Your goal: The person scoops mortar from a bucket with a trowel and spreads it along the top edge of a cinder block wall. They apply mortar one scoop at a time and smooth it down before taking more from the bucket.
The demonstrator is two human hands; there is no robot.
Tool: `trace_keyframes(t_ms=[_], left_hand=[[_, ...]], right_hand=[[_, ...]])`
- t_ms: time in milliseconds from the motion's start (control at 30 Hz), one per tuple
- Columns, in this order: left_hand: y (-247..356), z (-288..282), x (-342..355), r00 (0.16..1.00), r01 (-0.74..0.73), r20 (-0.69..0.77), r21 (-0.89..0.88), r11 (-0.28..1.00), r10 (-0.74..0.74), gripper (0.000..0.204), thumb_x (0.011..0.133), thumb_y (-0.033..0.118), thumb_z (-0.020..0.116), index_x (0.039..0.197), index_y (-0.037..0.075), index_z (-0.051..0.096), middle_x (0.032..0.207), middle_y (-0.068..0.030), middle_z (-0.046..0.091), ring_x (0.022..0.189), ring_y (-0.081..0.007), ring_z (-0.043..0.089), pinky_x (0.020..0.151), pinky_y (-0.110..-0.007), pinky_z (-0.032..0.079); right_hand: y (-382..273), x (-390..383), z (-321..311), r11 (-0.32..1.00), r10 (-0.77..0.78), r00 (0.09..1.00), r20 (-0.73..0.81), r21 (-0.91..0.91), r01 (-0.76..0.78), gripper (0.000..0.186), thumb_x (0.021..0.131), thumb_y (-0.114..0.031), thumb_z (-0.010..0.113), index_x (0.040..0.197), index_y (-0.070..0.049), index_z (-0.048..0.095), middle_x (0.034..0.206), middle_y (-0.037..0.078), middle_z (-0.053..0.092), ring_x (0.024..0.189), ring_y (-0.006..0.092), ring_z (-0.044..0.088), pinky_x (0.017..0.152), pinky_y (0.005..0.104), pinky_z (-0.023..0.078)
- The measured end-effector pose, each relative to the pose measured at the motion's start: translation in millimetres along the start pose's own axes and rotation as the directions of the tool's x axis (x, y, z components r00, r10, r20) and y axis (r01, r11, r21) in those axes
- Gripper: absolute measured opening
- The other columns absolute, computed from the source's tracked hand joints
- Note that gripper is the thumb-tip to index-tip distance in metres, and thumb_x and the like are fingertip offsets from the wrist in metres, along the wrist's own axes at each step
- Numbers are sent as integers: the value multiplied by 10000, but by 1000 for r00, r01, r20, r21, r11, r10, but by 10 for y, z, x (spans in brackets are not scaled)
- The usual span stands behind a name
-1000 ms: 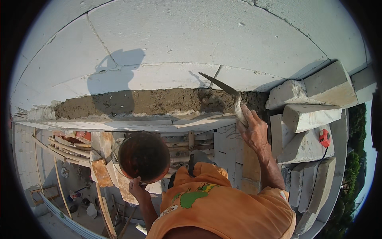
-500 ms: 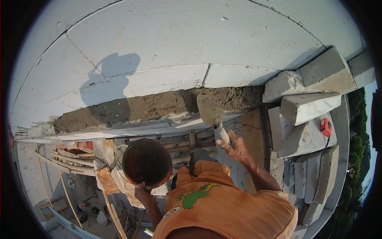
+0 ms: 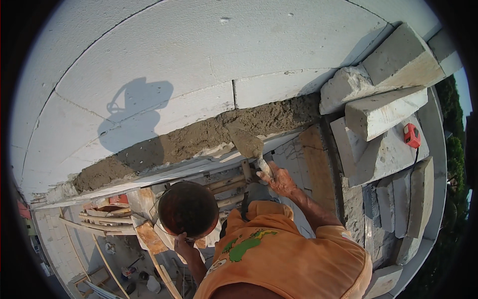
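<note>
My right hand (image 3: pixel 280 181) is closed around the handle of a pointed trowel (image 3: pixel 247 143). Its mortar-smeared blade lies tip first on the near edge of a strip of wet grey mortar (image 3: pixel 191 135), which runs along the foot of a pale block wall (image 3: pixel 169 45). Lower left, my left hand (image 3: pixel 183 243) grips the near rim of a round bucket (image 3: pixel 188 208). The bucket is dark inside, and its contents cannot be made out.
Rough pale blocks (image 3: pixel 383 114) are stacked at the right, with a red tape measure (image 3: pixel 412 135) on one. Wooden poles (image 3: pixel 107 222) and planks of scaffolding stand lower left, above a deep drop to a littered floor. Trees (image 3: pixel 455 164) show beyond the right edge.
The trowel has moved left along the mortar, its blade now at the strip's near edge. My view has turned somewhat, and the bucket stays in my left hand.
</note>
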State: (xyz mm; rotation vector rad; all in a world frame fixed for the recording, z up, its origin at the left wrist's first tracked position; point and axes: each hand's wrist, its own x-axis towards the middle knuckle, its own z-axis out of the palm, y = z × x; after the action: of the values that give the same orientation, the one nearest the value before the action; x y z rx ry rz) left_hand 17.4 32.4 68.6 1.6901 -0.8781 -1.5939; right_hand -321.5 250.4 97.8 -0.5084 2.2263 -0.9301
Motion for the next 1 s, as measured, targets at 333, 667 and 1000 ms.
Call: trace_keyframes(t_ms=[333,667,1000], left_hand=[[-36,64,62,1000,-2,30,0,1000,2,207,729,87,650,924,16,648,856,-63,641,715,-196,659,584,-305,581],[-196,-16,184,998,56,2,-61,997,-56,230,731,67,645,949,-8,650,879,-72,648,741,-202,668,619,-326,605],[-494,-285,330,994,87,-74,94,992,-80,183,749,150,723,784,-19,660,668,-59,599,574,-150,577,481,-304,472]], right_hand=[[-1001,-369,-416,942,-96,993,64,327,70,411,981,-405,562,1081,-6,540,690,48,542,560,144,577,504,325,476],[-1269,-250,-750,953,145,983,115,252,-170,343,991,-330,541,928,6,570,678,64,555,524,138,563,485,318,463],[-576,-402,-686,785,116,988,97,600,-151,370,955,-404,495,1027,-49,571,759,74,559,543,183,534,466,312,453]])
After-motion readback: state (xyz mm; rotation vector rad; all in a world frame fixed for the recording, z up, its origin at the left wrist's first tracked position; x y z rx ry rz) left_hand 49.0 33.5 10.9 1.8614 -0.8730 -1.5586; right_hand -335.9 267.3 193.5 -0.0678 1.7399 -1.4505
